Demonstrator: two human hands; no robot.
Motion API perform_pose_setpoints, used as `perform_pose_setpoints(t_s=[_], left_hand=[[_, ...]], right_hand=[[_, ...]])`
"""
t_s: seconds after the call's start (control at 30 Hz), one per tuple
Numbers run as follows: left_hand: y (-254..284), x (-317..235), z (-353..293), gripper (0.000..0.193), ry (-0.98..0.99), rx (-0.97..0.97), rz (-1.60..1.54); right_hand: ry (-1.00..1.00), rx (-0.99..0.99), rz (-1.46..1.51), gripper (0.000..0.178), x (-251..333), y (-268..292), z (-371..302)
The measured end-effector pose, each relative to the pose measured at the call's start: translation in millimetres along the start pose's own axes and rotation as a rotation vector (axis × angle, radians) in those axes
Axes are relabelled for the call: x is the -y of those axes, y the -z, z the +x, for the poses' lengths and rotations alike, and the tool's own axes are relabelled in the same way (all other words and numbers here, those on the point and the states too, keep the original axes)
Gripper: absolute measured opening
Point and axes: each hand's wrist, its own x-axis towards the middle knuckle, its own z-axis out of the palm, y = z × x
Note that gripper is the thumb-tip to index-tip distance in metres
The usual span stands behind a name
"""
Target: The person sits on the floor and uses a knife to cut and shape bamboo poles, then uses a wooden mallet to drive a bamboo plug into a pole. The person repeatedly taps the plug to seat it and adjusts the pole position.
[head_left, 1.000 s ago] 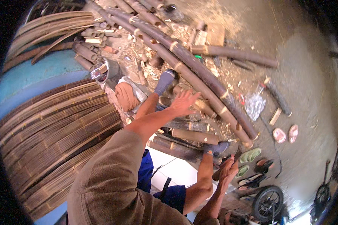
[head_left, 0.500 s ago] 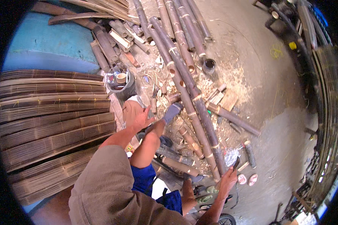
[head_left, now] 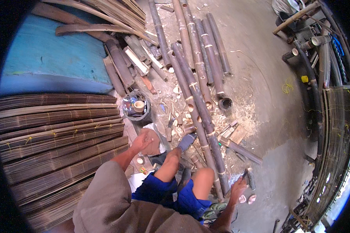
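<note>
My left hand [head_left: 144, 141] is open, fingers stretched out, beside a brown rounded slab with a whitish edge [head_left: 155, 144]; I cannot tell whether it touches the slab. At lower right, my right hand [head_left: 238, 188] closes round a dark, narrow knife-like tool [head_left: 245, 173] that points up and away. Between my hands runs a long dark bamboo pole [head_left: 200, 101], against a browner bamboo pole [head_left: 206, 144] with round holes cut in its side. The near ends of both lie close to my right hand. My socked foot [head_left: 187, 142] is beside the browner pole.
A bucket [head_left: 144, 115] with odds and ends stands left, near stacked bamboo slat panels [head_left: 62, 134]. More bamboo poles [head_left: 212, 50] lie ahead. Shavings [head_left: 245, 116], a short bamboo length [head_left: 243, 150] and sandals [head_left: 252, 199] are on the floor. Bamboo racks [head_left: 330, 128] line the right side.
The view has shifted, so the poles and bucket appear lower. Both my bent knees now show. My left hand has come over to the brown slab; my right hand still holds the dark tool.
</note>
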Motion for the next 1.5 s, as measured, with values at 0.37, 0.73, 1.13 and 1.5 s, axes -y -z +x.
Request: perform_pose_setpoints(t_s=[0.37,0.73,1.13,1.5], left_hand=[[74.2,28.5,-107.7,0.078,0.421,0.030,-0.078],[182.6,35.2,104.7,0.082,0.061,0.008,-0.048],[323.0,-97.5,338.6,0.071,-0.123,-0.084,-0.050],[326.7,-134.9,447.9,0.077,-0.251,-0.022,0.189]], right_hand=[[0.300,0.141,-0.080,0.043,86.3,-134.3,4.2],[-0.149,0.485,0.043,0.031,93.2,-262.3,-7.2],[0.272,0.190,-0.132,0.039,235.6,-286.6,18.3],[0.137,0.355,0.062,0.037,464.3,-278.6,52.9]])
